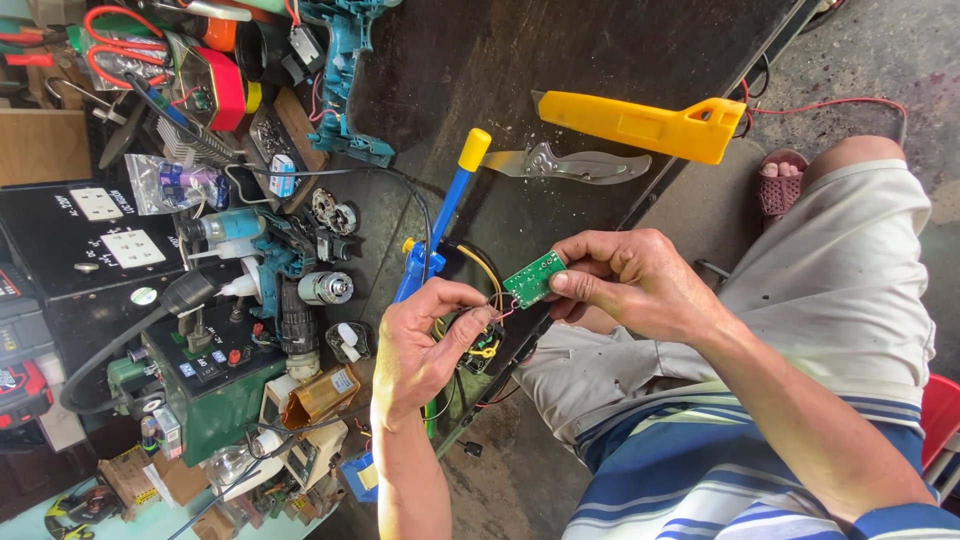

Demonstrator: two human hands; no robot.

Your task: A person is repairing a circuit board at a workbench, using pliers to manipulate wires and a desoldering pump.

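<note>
Green circuit board (533, 278) being pinched by right hand (630, 285) | left hand (425, 345) at 7 o'clock closing on its wires (490, 325) | steadiness needed next.

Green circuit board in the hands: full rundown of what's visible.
The green circuit board is a small rectangular board with pale markings on its face; components are too small to tell. It is held tilted above the dark workbench, pinched at one end by the right hand. Thin wires, one red, run from its lower end to the black part under the left hand, whose fingertips sit just below it. A blue-handled tool lies just behind.
</note>
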